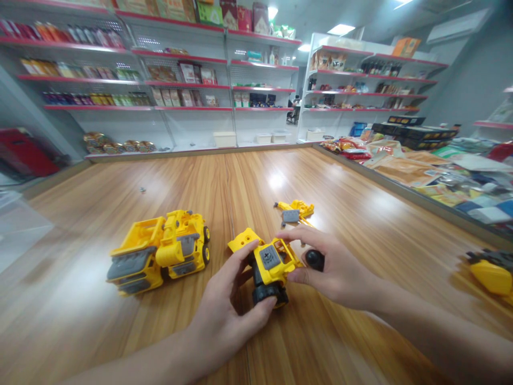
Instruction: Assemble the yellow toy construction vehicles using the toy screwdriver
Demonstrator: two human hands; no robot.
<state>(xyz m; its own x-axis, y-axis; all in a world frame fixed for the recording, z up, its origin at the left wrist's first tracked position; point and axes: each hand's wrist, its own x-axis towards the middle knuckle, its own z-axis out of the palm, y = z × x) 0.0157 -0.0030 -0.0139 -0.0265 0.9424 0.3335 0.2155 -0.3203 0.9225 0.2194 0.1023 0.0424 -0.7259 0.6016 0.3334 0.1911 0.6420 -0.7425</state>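
On table, L hand & R hand pinch yel. toy vehicle; R's black knob unclear.

I count two hands, two toy trucks, one held vehicle.

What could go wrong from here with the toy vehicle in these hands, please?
The toy vehicle, in the left hand and right hand, might slip. The yellow part just beyond the right hand could get knocked. The tiny grey piece, lying apart on the table, could be lost.
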